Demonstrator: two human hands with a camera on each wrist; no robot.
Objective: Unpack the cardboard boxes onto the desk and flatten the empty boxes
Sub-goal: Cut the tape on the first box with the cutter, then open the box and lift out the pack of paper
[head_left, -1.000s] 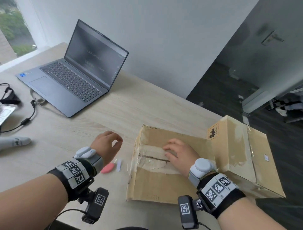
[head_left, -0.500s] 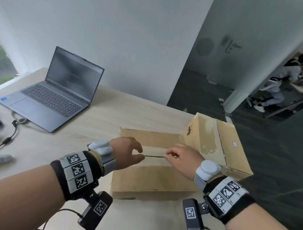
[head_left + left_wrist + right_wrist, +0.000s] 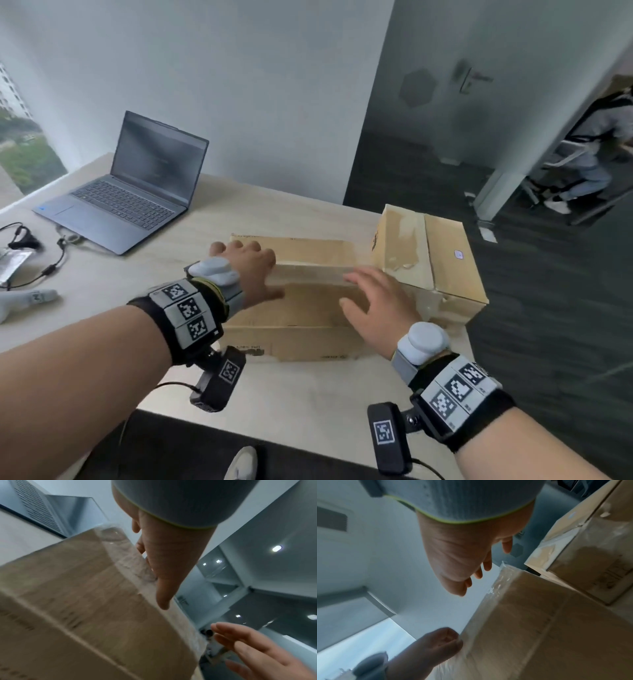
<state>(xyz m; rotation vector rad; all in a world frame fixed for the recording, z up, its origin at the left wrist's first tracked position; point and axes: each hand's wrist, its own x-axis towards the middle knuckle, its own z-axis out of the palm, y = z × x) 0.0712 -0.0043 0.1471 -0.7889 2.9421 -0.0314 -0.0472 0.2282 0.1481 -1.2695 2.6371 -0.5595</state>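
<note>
A brown cardboard box point(image 3: 308, 315) lies on the desk point(image 3: 308, 404) in front of me. Its near top flap point(image 3: 77, 601) is tilted up, with torn clear tape along its edge. My left hand point(image 3: 246, 270) grips that edge at the left end, thumb on the near face and fingers behind it. My right hand point(image 3: 373, 301) hovers open at the flap's right end, fingers straight. The right wrist view shows it clear of the flap point(image 3: 539, 628). A second, taped box point(image 3: 428, 260) stands upright just right of the first.
An open laptop point(image 3: 137, 185) sits at the back left. Black cables point(image 3: 51, 267), a foil packet point(image 3: 10, 263) and a white object point(image 3: 27, 298) lie at the far left. The desk ends close to the second box, with dark floor beyond. A person sits far right.
My left hand moved from the desk onto the box and took hold of the near flap, which has lifted. My right hand left the tape slit and opened. My head view rose.
</note>
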